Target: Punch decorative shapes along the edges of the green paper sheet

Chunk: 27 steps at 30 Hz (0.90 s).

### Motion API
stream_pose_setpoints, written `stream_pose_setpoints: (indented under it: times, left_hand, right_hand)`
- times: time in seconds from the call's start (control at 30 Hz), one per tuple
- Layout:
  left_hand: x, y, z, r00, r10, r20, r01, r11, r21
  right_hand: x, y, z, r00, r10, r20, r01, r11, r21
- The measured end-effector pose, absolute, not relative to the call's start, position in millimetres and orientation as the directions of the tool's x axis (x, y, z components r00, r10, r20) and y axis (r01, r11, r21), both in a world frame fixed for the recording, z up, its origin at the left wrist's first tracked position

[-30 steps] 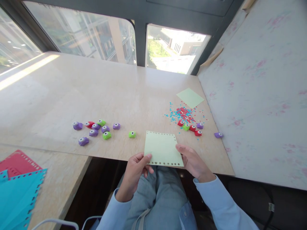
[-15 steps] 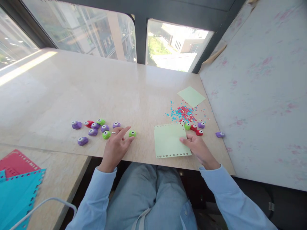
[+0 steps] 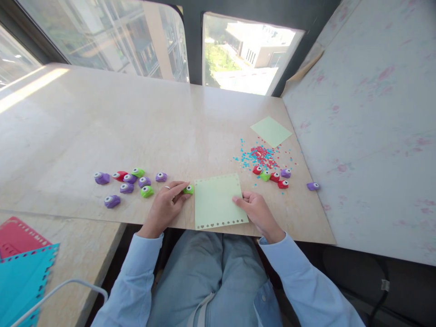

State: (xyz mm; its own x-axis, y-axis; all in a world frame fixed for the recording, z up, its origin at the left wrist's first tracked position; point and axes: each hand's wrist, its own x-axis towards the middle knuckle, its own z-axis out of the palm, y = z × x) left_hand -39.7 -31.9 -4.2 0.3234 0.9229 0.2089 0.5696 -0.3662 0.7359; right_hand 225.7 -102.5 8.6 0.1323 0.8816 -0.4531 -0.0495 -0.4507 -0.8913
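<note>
A light green paper sheet (image 3: pixel 216 200) with small shapes punched along its edges lies flat near the front edge of the beige table (image 3: pixel 136 127). My right hand (image 3: pixel 256 212) pinches the sheet's right edge, thumb on top. My left hand (image 3: pixel 166 203) rests on the table just left of the sheet. Its thumb and index finger are closed around a small green craft punch (image 3: pixel 188 189) that sits against the sheet's top left corner.
Several purple, red and green punches (image 3: pixel 126 180) are scattered to the left, and several more (image 3: pixel 272 175) to the right beside red and blue confetti (image 3: pixel 260 156). One purple punch (image 3: pixel 312 185) and a second green sheet (image 3: pixel 271 131) lie further right. Teal (image 3: pixel 20 279) and red (image 3: pixel 15 231) punched sheets sit at lower left.
My left hand let go of the sheet, reached left and closed on the green punch. My right hand laid the sheet on the table and slid it left beside the punch.
</note>
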Motion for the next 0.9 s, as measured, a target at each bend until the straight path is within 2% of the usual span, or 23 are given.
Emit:
stream_pose_setpoints:
  times: [0.27,0.53,0.9]
  left_hand:
    - [-36.5,-26.2,-7.7,0.334,0.919,0.210,0.560,-0.373,0.739]
    - [-30.0,-23.3,-12.7,0.281,0.931,0.233,0.581,-0.358,0.731]
    - [-28.5,-23.6,-12.2,0.289,0.922,0.256,0.585,-0.382,0.716]
  right_hand:
    - [225.1,-104.3,11.3,0.084,0.880,-0.468,-0.064,-0.464,-0.884]
    - [230.1,-109.5,11.0,0.103,0.877,-0.470,-0.103,-0.460,-0.882]
    - [232.2,-109.0,11.2,0.104,0.878,-0.468,-0.100,-0.459,-0.883]
